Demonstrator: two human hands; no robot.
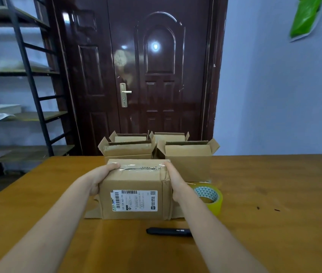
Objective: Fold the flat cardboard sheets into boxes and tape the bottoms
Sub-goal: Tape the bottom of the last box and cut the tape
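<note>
Box [135, 191] in the centre of the frame sits bottom-up on the tabletop [274, 194], a strip of clear tape already running along its top seam and a shipping label facing us. Our left hand [99, 179] clasps the left end, fingers curled over the upper edge onto the tape; our right hand [175, 182] lies flat against the right end, fingers straight and reaching to the top corner. We judge the step in hand to be pressing the tape ends down over both edges. To do it well we should rub firmly from the seam outward and down each end wall, so no bubbles or lifted corners remain, and keep the box square while we press. Four finished boxes [187, 154] stand open just behind it. The tape roll [211, 198] lies at lower right, just beside our right wrist, and a black pen [169, 231] below it.
</note>
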